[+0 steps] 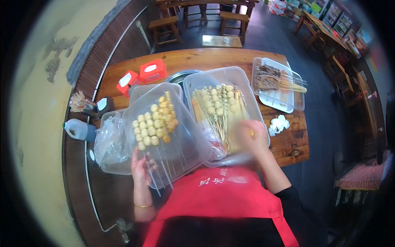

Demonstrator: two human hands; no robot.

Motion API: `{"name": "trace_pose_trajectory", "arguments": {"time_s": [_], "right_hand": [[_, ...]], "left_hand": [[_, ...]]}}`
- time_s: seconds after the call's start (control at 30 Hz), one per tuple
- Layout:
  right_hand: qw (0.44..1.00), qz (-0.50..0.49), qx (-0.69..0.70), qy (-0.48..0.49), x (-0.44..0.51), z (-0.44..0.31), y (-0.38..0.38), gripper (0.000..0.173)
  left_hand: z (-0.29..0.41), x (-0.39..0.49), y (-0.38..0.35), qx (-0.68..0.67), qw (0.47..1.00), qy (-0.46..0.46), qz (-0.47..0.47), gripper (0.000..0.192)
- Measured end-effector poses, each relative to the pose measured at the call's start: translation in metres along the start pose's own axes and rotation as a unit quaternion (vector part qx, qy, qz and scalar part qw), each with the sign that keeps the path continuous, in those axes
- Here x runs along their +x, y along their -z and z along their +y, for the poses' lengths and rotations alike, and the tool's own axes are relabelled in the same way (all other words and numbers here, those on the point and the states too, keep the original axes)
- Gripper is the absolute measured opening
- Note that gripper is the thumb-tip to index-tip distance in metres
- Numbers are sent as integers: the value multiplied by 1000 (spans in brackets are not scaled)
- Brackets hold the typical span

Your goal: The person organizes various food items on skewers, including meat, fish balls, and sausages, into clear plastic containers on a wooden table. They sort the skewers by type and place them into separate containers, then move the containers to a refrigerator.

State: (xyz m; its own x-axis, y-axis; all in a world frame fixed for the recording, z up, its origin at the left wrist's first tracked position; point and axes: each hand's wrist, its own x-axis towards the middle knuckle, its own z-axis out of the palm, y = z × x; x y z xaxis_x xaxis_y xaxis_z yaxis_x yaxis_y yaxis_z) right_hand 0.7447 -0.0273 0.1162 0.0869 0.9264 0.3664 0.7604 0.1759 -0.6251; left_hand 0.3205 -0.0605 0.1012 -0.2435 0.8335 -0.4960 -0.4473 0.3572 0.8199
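My left hand (140, 168) grips the near left edge of a translucent plastic tray (188, 154), tilted above the table. Rows of skewered pale balls (148, 128) lie in it, beside skewers of yellower, browned chunks (168, 115); their sticks point toward me. My right hand (254, 136), blurred and with curled fingers, is over the right side of a larger translucent plastic box (220, 73). Something small and yellow shows by its fingers, but whether they hold a skewer is unclear. Inside that box are ball skewers (216, 102), bundled sticks and a crumpled plastic bag (213, 139).
Dark meat skewers (270, 78) sit in a clear tray at the far right, near crumpled white tissue (278, 125). Two red tissue boxes (152, 70), a metal basin (182, 75), a bag-filled plastic box (111, 142) and a jug (79, 129) stand at the left.
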Motion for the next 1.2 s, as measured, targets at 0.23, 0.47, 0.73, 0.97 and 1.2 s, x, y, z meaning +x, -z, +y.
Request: {"name": "trace_pose_trajectory", "arguments": {"time_s": [0.23, 0.47, 0.73, 0.97, 1.2], "right_hand": [[900, -157, 348, -210, -16, -21, -22, 46], [798, -129, 468, -358, -16, -16, -2, 54], [802, -49, 424, -418, -77, -9, 43, 47], [741, 175, 503, -410, -139, 19, 97, 43], [723, 367, 343, -473, -215, 80, 150, 51]], "left_hand": [[4, 29, -66, 47, 996, -50, -66, 56], [-26, 13, -117, 69, 986, -47, -146, 58], [-46, -12, -145, 85, 949, 34, -300, 55], [-37, -5, -178, 240, 868, -2, -435, 45], [-38, -4, -172, 308, 837, 42, -450, 42]]}}
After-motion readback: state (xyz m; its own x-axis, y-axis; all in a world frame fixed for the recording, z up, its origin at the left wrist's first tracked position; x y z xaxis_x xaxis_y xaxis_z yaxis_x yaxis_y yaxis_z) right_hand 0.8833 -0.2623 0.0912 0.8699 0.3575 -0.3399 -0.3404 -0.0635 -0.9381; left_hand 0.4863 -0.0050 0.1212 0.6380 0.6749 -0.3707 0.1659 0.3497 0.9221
